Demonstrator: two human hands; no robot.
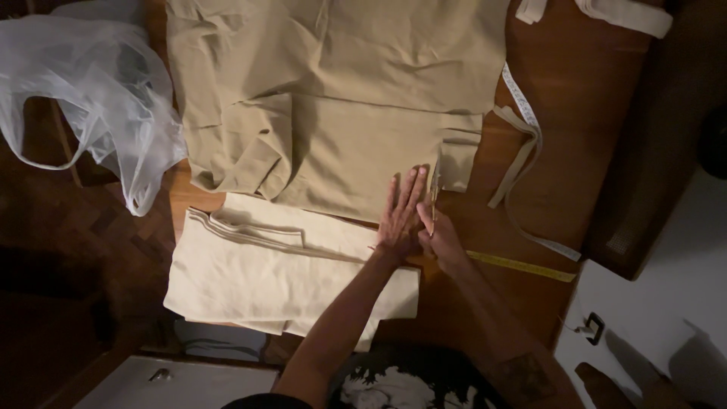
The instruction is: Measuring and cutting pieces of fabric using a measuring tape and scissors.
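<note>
My left hand (400,216) lies flat, fingers together, on the lower right part of a large tan fabric (341,76) spread over the wooden table (583,83). Just to its right, my right hand (441,238) grips a pair of scissors (434,193) whose blades point away from me into the fabric's edge. A small flap of tan cloth (458,163) sits right of the blades. A folded cream fabric (257,276) lies under my left forearm.
A measuring tape (524,265) runs from the right of my hands up along the fabric's right side. A narrow cloth strip (515,163) lies beside it, and more strips (625,14) at the far right corner. A clear plastic bag (98,91) sits at the left.
</note>
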